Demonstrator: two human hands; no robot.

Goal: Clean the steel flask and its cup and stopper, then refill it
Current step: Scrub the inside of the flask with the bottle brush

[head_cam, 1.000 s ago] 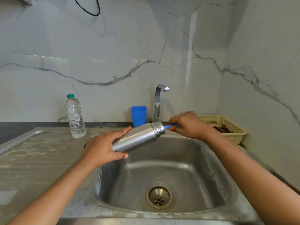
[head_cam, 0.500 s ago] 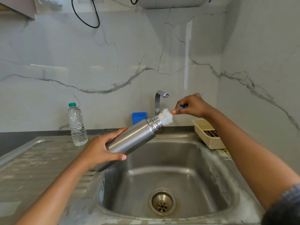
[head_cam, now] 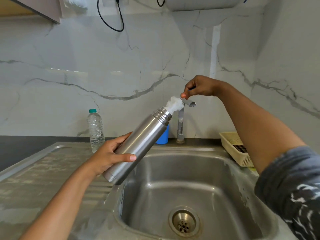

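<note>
Steel flask (head_cam: 138,148) hangs over the left edge of the sink (head_cam: 190,168), tilted. Its long axis runs from the base, low and left near the person, up to the open mouth at upper right, which points toward the tap (head_cam: 181,122) and the wall. The left hand (head_cam: 110,153) grips the lower body, thumb across the front. The right hand (head_cam: 199,87) pinches the handle of a brush (head_cam: 174,105), whose white bristles sit half out of the mouth. By my reading, step 1 is in hand: scrubbing the inside. The next stroke should run along the flask's axis, with the left hand holding the tilt steady so that the bristles do not snag on the threaded neck.
</note>
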